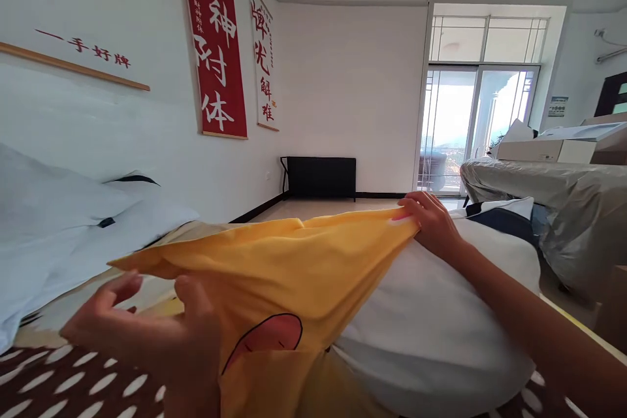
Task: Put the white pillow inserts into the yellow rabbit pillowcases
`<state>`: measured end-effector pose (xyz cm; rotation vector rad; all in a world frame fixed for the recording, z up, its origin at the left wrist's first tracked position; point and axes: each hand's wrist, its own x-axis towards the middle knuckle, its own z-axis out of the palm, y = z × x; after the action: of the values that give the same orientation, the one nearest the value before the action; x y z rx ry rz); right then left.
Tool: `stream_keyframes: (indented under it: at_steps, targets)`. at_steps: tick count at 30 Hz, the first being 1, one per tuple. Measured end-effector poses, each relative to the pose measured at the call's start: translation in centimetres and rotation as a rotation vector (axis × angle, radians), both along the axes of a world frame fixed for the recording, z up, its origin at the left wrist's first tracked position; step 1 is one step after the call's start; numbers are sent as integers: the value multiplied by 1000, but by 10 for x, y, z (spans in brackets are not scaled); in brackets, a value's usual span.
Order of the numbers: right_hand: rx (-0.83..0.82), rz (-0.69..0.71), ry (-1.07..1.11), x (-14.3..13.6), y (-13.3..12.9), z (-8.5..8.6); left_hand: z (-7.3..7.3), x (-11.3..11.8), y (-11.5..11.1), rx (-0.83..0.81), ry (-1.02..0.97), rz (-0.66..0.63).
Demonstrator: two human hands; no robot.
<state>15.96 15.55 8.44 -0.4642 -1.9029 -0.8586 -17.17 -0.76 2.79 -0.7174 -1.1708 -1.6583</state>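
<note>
A yellow pillowcase (294, 261) with a pink oval print outlined in black stretches between my hands. My right hand (431, 222) pinches its far right corner, fingers closed on the fabric. My left hand (157, 333) is below the left edge of the cloth, its thumb and fingers curved apart with nothing between them. A plump white pillow (431, 313) lies beneath my right forearm, partly covered by the yellow fabric at its left side.
White pillows or bedding (59, 209) are heaped at the left by the wall. A brown dotted sheet (63, 382) lies in front. Plastic-wrapped furniture (578, 209) bearing cardboard boxes (533, 150) stands at right. A black panel (321, 177) leans at the back wall.
</note>
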Motion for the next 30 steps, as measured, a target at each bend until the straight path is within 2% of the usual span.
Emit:
stream_keyframes:
  at_steps: [1,2,4,5,6,8,11,14,17,19,21,23,26,30]
  targets:
    - [8,59,22,-3,2,-2,-1,26,-6,43,179,-18]
    - [11,122,37,-6,2,-3,-3,56,-11,28,410,-141]
    - [-33,249,39,-11,-1,-5,-12,115,-13,-265,787,-390]
    - [-95,303,34,-12,-5,-5,-19,140,-10,-426,923,-449]
    - [-171,347,28,-14,-10,-6,-26,159,-4,-571,980,-456]
    - [-312,392,13,-14,-23,-7,-42,179,16,-850,932,-451]
    - [-356,366,-25,-15,-44,-8,-67,170,53,-1168,637,-471]
    - [-231,335,-119,-18,-58,-12,-84,148,78,-1272,485,-507]
    - [-113,205,-304,-24,-53,-29,-87,135,85,-1268,567,-527]
    - [-113,64,-441,-29,-39,-48,-82,133,83,-1299,549,-446]
    - [-214,-60,-538,-31,-20,-68,-76,133,79,-1354,481,-330]
    - [-390,-133,-546,-30,-2,-83,-71,132,72,-1365,462,-277]
    - [-630,-136,-462,-26,14,-94,-66,128,63,-1352,562,-370]
    - [-771,-54,-505,-23,10,-95,-64,115,67,-1434,606,-572]
